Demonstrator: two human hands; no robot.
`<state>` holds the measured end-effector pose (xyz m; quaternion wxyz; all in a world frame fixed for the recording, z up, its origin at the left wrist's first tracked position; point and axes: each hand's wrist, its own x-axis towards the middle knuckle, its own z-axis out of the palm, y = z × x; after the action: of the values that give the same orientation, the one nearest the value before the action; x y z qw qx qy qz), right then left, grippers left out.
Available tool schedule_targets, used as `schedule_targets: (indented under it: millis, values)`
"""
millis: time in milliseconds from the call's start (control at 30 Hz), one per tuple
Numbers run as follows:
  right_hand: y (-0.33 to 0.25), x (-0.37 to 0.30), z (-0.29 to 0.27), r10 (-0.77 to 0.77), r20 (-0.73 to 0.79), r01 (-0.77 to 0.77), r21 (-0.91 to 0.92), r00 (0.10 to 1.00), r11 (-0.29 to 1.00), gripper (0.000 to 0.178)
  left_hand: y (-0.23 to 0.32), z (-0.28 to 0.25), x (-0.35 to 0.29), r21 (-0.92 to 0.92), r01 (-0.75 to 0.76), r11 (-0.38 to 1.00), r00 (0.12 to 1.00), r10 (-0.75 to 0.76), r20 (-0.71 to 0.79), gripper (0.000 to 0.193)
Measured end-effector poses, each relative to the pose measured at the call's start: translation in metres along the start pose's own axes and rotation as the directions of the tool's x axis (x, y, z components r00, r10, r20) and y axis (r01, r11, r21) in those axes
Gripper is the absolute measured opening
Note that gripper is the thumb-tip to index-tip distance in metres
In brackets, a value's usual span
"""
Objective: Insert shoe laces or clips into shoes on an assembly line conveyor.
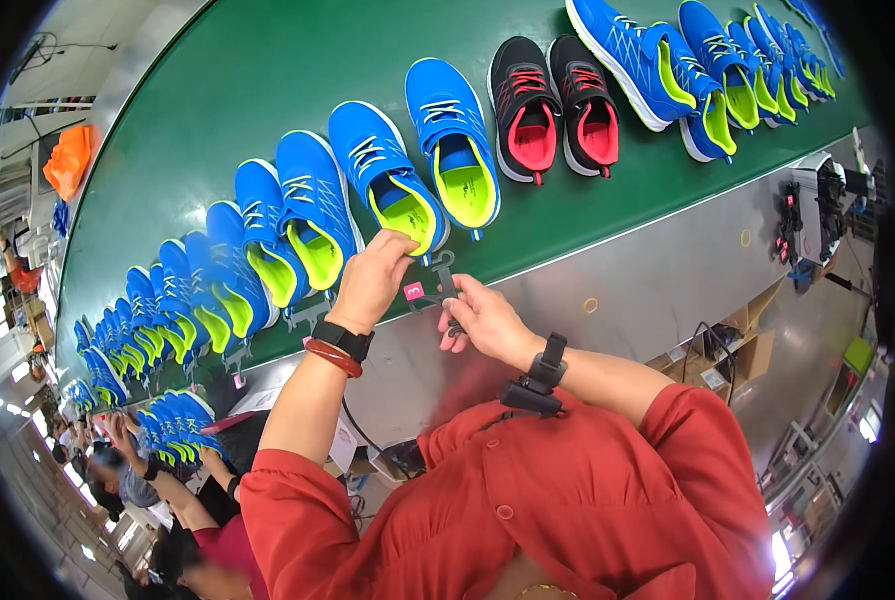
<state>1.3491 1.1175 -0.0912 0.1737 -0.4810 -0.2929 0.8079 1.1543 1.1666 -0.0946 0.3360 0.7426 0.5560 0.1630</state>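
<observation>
Red shirt point(527, 480) nearest; left hand point(372, 275), fingers bunched, grip unclear, at a blue sneaker's point(372, 150) heel on the green tabletop's point(267, 90) near edge; right hand point(482, 318) pinches a dark plastic hanger point(445, 276). Steady the heel.

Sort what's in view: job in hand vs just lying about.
Job, apparently: blue shoe, left hand at its heel; dark hook, held in right hand; pink tag beside it; other blue shoes lined up.

Lying about, apparently: orange bag-like item; cardboard box.

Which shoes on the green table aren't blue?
The black pair, standing side by side with blue shoes on both sides. Only that pair has pinkish-red insides; the others are lime inside.
</observation>
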Motion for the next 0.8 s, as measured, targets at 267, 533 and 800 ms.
schedule_targets:
  millis: [267, 533, 800]
  values:
    - [-0.025, 0.020, -0.029, 0.115, 0.296, 0.004, -0.373, 0.948, 0.928, 0.048, 0.001, -0.004, 0.000, 0.277, -0.194, 0.941, 0.977, 0.160, 0.142, 0.029]
    - [-0.059, 0.013, -0.067, -0.731, 0.263, 0.456, -0.887, 0.629, 0.073, 0.037, 0.024, -0.003, -0.012, 0.337, -0.074, 0.939, 0.960, -0.025, 0.280, 0.054]
    - [-0.080, 0.042, -0.081, -0.509, 0.531, 0.435, -0.847, 0.677, -0.306, 0.023, 0.027, 0.000, -0.016, 0.294, 0.168, 0.941, 0.933, -0.248, 0.260, 0.050]
